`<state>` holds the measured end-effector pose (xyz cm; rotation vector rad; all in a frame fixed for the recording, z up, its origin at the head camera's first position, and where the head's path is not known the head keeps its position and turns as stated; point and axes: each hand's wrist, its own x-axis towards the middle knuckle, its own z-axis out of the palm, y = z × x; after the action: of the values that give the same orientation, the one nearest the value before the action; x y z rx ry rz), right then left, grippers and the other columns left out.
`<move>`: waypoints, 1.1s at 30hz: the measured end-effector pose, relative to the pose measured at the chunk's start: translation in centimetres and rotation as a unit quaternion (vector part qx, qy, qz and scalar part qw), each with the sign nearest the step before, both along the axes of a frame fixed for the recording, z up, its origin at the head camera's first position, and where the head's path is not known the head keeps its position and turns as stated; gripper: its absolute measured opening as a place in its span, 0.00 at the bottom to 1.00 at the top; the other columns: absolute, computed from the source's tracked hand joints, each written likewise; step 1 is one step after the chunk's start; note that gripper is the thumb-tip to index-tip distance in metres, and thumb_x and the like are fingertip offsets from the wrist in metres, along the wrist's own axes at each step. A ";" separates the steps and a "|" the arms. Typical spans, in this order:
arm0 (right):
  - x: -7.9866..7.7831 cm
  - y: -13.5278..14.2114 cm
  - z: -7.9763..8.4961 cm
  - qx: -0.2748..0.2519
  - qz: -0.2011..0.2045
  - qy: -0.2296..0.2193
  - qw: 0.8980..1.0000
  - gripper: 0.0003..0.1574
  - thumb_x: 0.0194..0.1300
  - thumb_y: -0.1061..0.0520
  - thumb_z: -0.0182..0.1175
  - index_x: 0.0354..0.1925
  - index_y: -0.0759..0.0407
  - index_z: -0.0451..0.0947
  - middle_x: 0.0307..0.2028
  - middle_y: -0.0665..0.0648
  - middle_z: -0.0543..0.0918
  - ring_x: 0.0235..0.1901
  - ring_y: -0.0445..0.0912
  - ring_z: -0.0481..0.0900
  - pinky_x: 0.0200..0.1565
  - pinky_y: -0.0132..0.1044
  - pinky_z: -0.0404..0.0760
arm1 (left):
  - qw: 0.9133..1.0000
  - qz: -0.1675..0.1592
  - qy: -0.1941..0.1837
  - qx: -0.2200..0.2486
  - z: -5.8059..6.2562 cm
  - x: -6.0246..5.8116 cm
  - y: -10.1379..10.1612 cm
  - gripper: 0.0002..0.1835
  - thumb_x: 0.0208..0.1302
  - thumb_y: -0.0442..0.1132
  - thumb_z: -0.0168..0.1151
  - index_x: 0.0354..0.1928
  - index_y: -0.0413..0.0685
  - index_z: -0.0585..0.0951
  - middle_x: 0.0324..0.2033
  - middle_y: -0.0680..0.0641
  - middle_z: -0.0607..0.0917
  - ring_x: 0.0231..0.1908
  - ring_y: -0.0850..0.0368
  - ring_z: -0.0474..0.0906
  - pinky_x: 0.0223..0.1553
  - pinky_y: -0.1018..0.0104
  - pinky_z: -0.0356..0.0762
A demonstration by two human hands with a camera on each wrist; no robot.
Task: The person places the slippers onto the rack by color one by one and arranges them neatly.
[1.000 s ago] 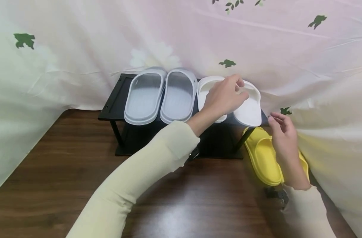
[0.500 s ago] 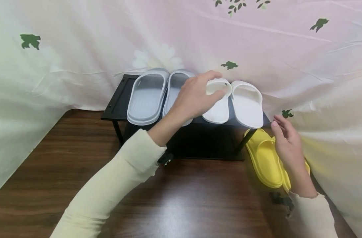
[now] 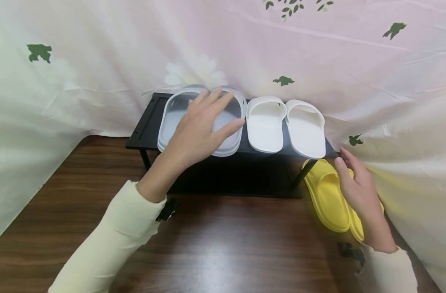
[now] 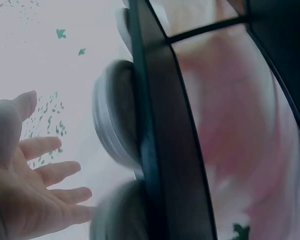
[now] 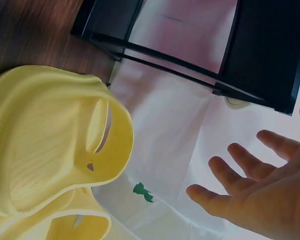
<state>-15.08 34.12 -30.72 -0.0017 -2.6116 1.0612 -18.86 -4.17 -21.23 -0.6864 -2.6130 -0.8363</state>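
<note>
My left hand (image 3: 195, 134) hovers with spread fingers over the pair of grey slippers (image 3: 228, 142) on the black shoe rack (image 3: 143, 132), holding nothing. In the left wrist view its fingers (image 4: 57, 172) are extended beside a grey slipper (image 4: 110, 115). Two white slippers (image 3: 265, 136) sit side by side on the top shelf, right of the grey ones. My right hand (image 3: 360, 187) is by the rack's right end, above the yellow slippers (image 3: 330, 199) on the floor. Its fingers are loosely extended and hold nothing; whether they touch the rack I cannot tell.
A patterned cloth (image 3: 109, 73) hangs right behind the rack and along both sides. Brown wood-look flooring (image 3: 215, 240) lies in front. The rack's lower shelf (image 3: 241, 179) is in dark shadow. In the right wrist view the yellow slippers (image 5: 45, 135) lie close to the rack's end.
My left hand has moved left from over the white slippers to over the grey ones, its fingers spreading. My right hand has shifted slightly down and right. The slippers stay in place.
</note>
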 end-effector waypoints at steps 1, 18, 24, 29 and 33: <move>0.1 0.1 0.0 0.009 0.001 -0.005 1.000 0.37 0.82 0.43 0.41 0.80 0.57 0.52 0.70 0.77 0.62 0.69 0.75 0.56 0.67 0.72 0.50 | 1.000 0.007 0.002 -0.012 -0.2 0.1 -0.4 0.38 0.73 0.65 0.52 0.78 0.56 0.62 0.78 0.46 0.55 0.78 0.42 0.40 0.74 0.38 0.35; 2.0 2.8 -1.3 0.044 -0.002 -0.060 0.997 0.42 0.81 0.43 0.43 0.81 0.58 0.44 0.77 0.73 0.49 0.71 0.76 0.49 0.65 0.75 0.50 | 0.983 0.137 0.030 -0.116 -4.1 1.1 -9.6 0.41 0.74 0.72 0.34 0.81 0.61 0.51 0.80 0.41 0.40 0.77 0.36 0.26 0.66 0.26 0.21; 2.4 4.4 -1.5 0.034 -0.015 -0.071 0.997 0.46 0.79 0.42 0.48 0.82 0.55 0.41 0.77 0.73 0.48 0.71 0.78 0.47 0.64 0.76 0.50 | 0.983 0.158 0.017 -0.092 -5.5 1.3 -12.1 0.40 0.74 0.72 0.34 0.81 0.64 0.51 0.80 0.41 0.39 0.77 0.35 0.26 0.64 0.22 0.23; 2.8 6.1 -1.4 0.039 -0.039 -0.096 0.994 0.50 0.78 0.41 0.48 0.81 0.60 0.37 0.75 0.78 0.44 0.71 0.79 0.42 0.64 0.77 0.45 | 0.984 0.165 -0.001 -0.060 -6.8 1.3 -13.2 0.39 0.75 0.71 0.32 0.81 0.66 0.51 0.80 0.41 0.38 0.76 0.33 0.26 0.62 0.20 0.25; 3.5 7.2 -1.6 0.056 -0.055 -0.121 0.990 0.53 0.77 0.39 0.49 0.80 0.65 0.37 0.73 0.82 0.45 0.69 0.82 0.43 0.62 0.78 0.48 | 0.986 0.163 -0.015 -0.019 -7.7 1.3 -13.9 0.38 0.76 0.70 0.30 0.81 0.64 0.51 0.80 0.39 0.39 0.76 0.31 0.28 0.63 0.19 0.28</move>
<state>-11.54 41.32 -32.34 -0.2609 -2.8456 0.9257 -17.58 -18.04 -28.88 -0.2441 -2.6717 -0.7022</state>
